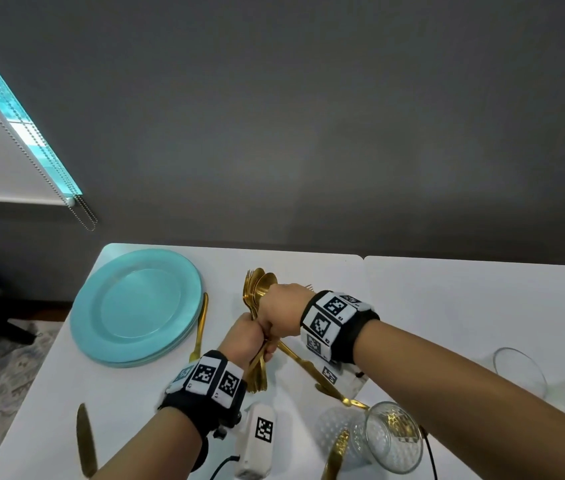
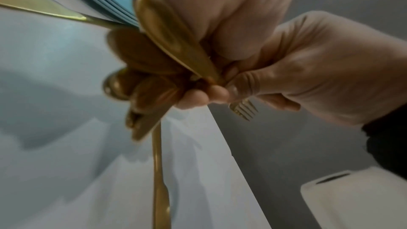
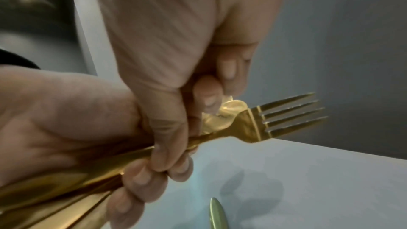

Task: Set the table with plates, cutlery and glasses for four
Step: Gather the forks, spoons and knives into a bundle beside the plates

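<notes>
Both hands hold one bundle of gold cutlery (image 1: 259,292) above the middle of the white table (image 1: 447,306). My left hand (image 1: 244,337) grips the handles (image 3: 55,189) from below. My right hand (image 1: 279,315) is curled round the bundle higher up, just under the spoon bowls (image 2: 154,50). A fork head (image 3: 286,116) sticks out past the right hand's fingers. A stack of teal plates (image 1: 135,306) lies at the far left of the table, with a gold knife (image 1: 201,327) along its right edge. Clear glasses (image 1: 391,434) stand at the front right.
Loose gold knives lie on the table: one under my right wrist (image 1: 308,365), one at the front left (image 1: 85,441), one at the front (image 1: 334,452). A white marked device (image 1: 256,438) with a cable sits near the front edge. Two more glasses (image 1: 520,372) stand at the right edge.
</notes>
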Action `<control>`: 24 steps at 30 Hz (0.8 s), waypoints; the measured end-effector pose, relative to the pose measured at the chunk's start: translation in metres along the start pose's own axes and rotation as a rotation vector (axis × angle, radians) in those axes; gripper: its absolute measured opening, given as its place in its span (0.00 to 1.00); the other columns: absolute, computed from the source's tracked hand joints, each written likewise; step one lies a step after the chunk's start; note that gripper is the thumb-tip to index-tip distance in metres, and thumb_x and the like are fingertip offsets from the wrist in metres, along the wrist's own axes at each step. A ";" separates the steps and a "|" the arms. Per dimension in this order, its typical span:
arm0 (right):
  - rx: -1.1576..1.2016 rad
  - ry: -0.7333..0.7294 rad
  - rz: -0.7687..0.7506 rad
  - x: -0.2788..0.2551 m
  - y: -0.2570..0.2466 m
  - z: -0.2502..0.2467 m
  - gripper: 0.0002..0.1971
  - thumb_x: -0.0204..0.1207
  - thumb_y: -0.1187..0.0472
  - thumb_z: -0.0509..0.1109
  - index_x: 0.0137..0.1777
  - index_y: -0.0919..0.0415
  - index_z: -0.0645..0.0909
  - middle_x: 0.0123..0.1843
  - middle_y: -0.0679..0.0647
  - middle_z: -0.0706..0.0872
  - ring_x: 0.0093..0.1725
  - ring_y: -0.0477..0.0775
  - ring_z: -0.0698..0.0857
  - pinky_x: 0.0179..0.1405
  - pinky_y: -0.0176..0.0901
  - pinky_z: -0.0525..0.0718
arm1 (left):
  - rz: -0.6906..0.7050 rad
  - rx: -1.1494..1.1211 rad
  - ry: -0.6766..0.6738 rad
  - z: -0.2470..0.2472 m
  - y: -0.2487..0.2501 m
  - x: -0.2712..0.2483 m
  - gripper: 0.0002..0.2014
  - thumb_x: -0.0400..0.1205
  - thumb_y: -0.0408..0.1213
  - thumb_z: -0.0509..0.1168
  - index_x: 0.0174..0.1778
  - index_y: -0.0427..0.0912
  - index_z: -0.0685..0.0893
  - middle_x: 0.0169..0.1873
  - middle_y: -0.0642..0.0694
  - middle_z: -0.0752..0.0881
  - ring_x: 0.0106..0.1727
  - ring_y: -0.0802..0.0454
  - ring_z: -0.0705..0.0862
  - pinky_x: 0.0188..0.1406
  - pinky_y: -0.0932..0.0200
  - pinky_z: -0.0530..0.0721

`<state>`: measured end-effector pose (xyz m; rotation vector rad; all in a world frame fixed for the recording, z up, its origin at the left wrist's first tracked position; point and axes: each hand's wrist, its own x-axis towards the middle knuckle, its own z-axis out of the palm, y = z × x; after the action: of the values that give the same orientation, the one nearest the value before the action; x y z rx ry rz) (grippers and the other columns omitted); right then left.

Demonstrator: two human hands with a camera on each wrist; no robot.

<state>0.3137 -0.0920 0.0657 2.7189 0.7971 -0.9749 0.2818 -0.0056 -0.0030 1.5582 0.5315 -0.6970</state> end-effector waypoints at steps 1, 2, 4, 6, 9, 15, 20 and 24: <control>0.037 0.007 0.002 0.000 0.001 0.002 0.10 0.77 0.63 0.66 0.52 0.60 0.88 0.41 0.54 0.82 0.42 0.55 0.83 0.34 0.41 0.77 | -0.019 -0.006 -0.001 0.000 -0.001 0.000 0.11 0.84 0.25 0.44 0.45 0.35 0.71 0.26 0.37 0.76 0.22 0.50 0.72 0.21 0.59 0.72; 0.066 0.015 0.004 0.000 0.002 0.004 0.10 0.76 0.63 0.67 0.52 0.60 0.89 0.42 0.53 0.83 0.43 0.55 0.83 0.33 0.40 0.77 | -0.032 -0.010 -0.002 0.001 -0.001 0.000 0.11 0.84 0.25 0.44 0.44 0.36 0.71 0.26 0.38 0.76 0.22 0.50 0.71 0.19 0.60 0.72; 0.121 0.053 0.001 0.000 0.004 0.008 0.08 0.75 0.62 0.69 0.50 0.58 0.89 0.41 0.52 0.83 0.43 0.54 0.83 0.31 0.39 0.76 | -0.040 -0.011 0.005 0.001 -0.002 0.001 0.12 0.84 0.26 0.43 0.42 0.36 0.70 0.25 0.39 0.74 0.21 0.51 0.69 0.18 0.62 0.70; 0.176 0.117 0.009 0.000 0.004 0.011 0.07 0.74 0.62 0.70 0.46 0.55 0.89 0.38 0.50 0.82 0.42 0.54 0.83 0.33 0.39 0.76 | -0.036 -0.010 0.023 0.000 -0.003 0.001 0.12 0.84 0.26 0.43 0.40 0.37 0.69 0.24 0.41 0.71 0.21 0.52 0.66 0.17 0.63 0.67; 0.338 0.208 0.041 0.002 0.008 0.016 0.06 0.72 0.61 0.72 0.44 0.55 0.90 0.39 0.50 0.85 0.44 0.52 0.85 0.38 0.41 0.83 | -0.023 -0.011 0.034 -0.002 0.003 0.000 0.12 0.84 0.27 0.43 0.37 0.38 0.67 0.24 0.42 0.69 0.22 0.53 0.64 0.17 0.63 0.65; 0.649 0.329 0.245 -0.006 0.028 0.017 0.14 0.68 0.58 0.79 0.52 0.61 0.86 0.49 0.50 0.84 0.48 0.48 0.82 0.45 0.36 0.81 | 0.016 -0.028 0.011 -0.012 0.004 0.000 0.16 0.88 0.43 0.48 0.40 0.39 0.71 0.24 0.46 0.66 0.21 0.55 0.62 0.19 0.64 0.63; 0.309 0.004 0.543 -0.035 0.053 0.030 0.09 0.71 0.60 0.75 0.49 0.62 0.84 0.61 0.58 0.86 0.59 0.61 0.85 0.54 0.46 0.84 | 0.007 -0.016 -0.025 -0.013 -0.001 -0.008 0.21 0.86 0.54 0.48 0.42 0.39 0.72 0.23 0.48 0.64 0.22 0.55 0.61 0.20 0.63 0.64; 0.328 -0.146 0.695 -0.047 0.043 0.058 0.18 0.71 0.61 0.72 0.62 0.55 0.84 0.67 0.52 0.83 0.65 0.59 0.83 0.57 0.52 0.85 | 0.024 0.038 -0.043 -0.014 -0.003 -0.009 0.23 0.84 0.58 0.50 0.43 0.40 0.73 0.24 0.48 0.65 0.23 0.55 0.63 0.20 0.63 0.67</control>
<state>0.2736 -0.1666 0.0480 2.7848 -0.3605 -1.1632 0.2753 0.0096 0.0019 1.5797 0.4693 -0.7243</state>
